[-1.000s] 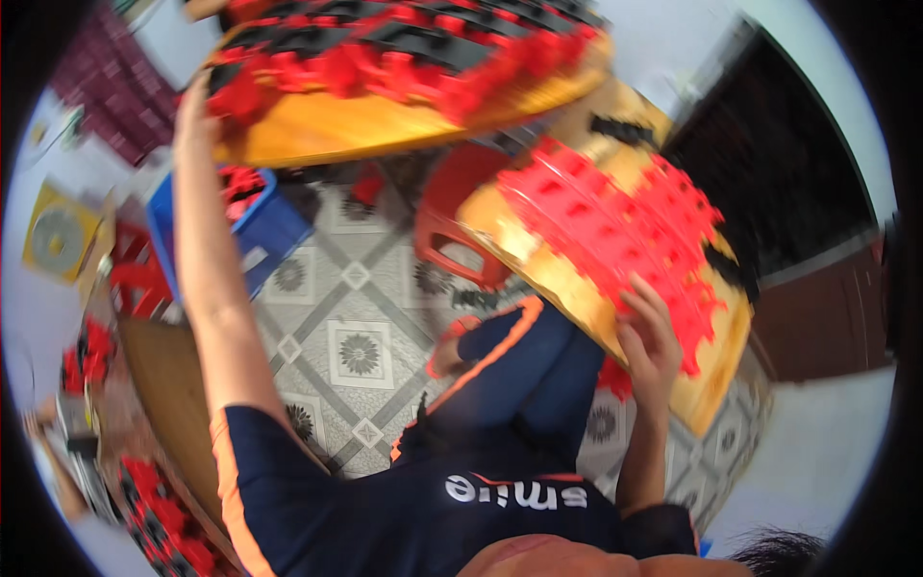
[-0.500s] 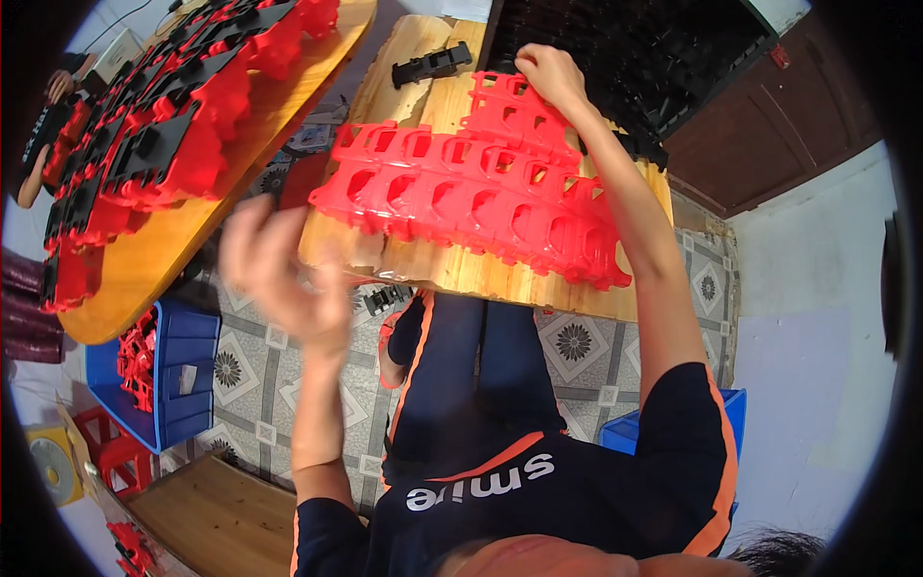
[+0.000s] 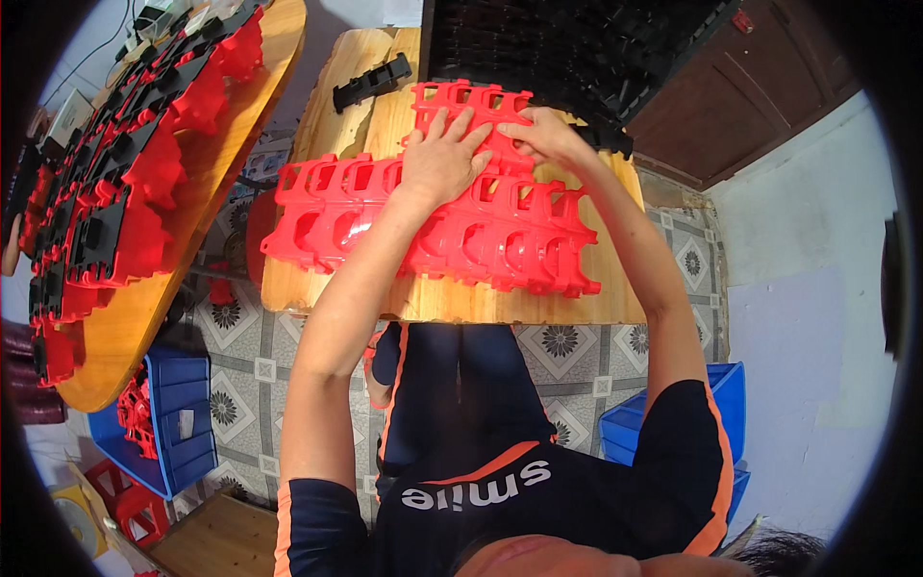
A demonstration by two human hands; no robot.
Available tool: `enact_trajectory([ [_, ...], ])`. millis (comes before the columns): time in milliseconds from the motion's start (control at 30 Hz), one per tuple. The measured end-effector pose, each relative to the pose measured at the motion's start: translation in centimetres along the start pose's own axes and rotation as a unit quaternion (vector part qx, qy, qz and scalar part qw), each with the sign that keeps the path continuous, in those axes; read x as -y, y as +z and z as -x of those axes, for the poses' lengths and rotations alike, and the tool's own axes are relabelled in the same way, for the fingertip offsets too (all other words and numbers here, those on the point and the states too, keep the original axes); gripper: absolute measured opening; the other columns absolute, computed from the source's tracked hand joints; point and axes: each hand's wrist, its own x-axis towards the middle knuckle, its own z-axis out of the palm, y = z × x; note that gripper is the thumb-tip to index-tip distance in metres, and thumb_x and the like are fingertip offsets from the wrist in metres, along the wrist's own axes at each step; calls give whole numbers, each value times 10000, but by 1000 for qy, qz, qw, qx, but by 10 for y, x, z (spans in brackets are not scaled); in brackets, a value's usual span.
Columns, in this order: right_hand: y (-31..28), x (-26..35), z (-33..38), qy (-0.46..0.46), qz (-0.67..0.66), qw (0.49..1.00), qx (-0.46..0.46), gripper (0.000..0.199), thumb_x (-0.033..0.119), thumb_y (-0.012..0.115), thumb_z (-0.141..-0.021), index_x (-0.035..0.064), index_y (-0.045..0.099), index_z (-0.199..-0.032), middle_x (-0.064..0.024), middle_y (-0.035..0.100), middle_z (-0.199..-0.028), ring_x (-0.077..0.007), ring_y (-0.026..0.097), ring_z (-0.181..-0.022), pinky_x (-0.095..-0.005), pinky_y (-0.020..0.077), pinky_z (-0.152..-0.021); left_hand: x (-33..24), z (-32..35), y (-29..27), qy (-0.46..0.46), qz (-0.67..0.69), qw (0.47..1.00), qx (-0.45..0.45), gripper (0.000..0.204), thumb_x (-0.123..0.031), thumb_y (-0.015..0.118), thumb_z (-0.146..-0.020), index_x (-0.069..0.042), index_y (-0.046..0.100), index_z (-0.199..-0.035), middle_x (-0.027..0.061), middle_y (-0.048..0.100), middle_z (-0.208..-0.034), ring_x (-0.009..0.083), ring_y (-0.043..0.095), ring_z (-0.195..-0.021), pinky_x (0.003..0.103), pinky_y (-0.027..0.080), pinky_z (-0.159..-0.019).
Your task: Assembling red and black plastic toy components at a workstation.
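On the wooden table lie long rows of red plastic frames point(image 3: 500, 252) with arched openings. A shorter red plastic frame point(image 3: 461, 93) lies behind them, toward the black crate. My left hand point(image 3: 440, 162) rests on the shorter frame with its fingers spread, the wrist crossing over the front rows. At that frame's right end, my right hand point(image 3: 548, 137) has its fingers closed on the edge. Its fingertips are partly hidden against the red plastic. A single black plastic piece point(image 3: 372, 83) with raised blocks lies at the table's back left, apart from both hands.
A large black crate point(image 3: 577, 48) filled with black parts borders the table's point(image 3: 615, 306) back edge. On the left, another wooden table point(image 3: 207, 207) carries rows of red-and-black assemblies point(image 3: 115, 192). Below it stands a blue bin point(image 3: 183, 423) with red pieces; another blue bin point(image 3: 726, 404) is at right.
My left hand has come from the left, off the table, onto the shorter red frame. My right hand has shifted from that frame's far edge to its right end. The whole view has shifted slightly.
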Motion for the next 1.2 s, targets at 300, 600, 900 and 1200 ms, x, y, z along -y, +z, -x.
enact_trajectory([
  [300, -23, 35, 58, -172, -151, 969, -96, 112, 10, 684, -810, -3, 634, -911, -15, 630, -736, -52, 549, -565, -197, 429, -494, -12, -3, -23, -125, 398, 906, -75, 1116, -713, 617, -784, -82, 115, -1554, 245, 377, -1487, 364, 381, -1363, 493, 283, -1115],
  [600, 36, 175, 65, -350, 47, 927, 124, 278, 217, 591, -969, -19, 676, -850, -47, 654, -718, -78, 631, -603, -201, 471, -540, -12, 119, -106, -295, 839, 343, -303, 631, -246, 667, -912, -131, 300, -1413, 121, 556, -1243, 220, 566, -1101, 429, 517, -896],
  [900, 193, 138, -187, -267, 410, 858, -159, 413, 389, 714, -794, 1, 737, -934, -194, 698, -755, -309, 701, -748, -427, 537, -679, -4, 227, -118, -260, 905, 220, -255, 522, -347, 550, -986, -76, 398, -1406, 151, 537, -1316, 281, 558, -1171, 467, 484, -999],
  [1200, 96, 183, 10, -521, 211, 825, 56, 208, 38, 644, -852, -40, 681, -1041, -123, 651, -935, -186, 658, -804, -282, 521, -710, 14, 241, -114, -298, 871, 297, -252, 620, -485, 493, -978, -111, 350, -1452, 191, 516, -1372, 300, 526, -1257, 500, 480, -1020],
])
